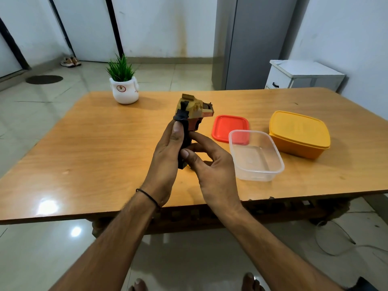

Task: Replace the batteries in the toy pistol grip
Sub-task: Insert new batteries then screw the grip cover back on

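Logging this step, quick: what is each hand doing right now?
Left hand: holds the toy pistol up by its grip.
Right hand: thumb and fingers pinch the same grip lower down.

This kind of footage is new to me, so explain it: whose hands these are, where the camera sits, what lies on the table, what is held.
No machine here: one camera worn on a person's head looks down at their bare hands. The left hand grips the black handle of a toy pistol above a wooden table; the right hand pinches that handle lower down. On the table are a potted plant, a red lid, a clear plastic container and a lidded yellow container.
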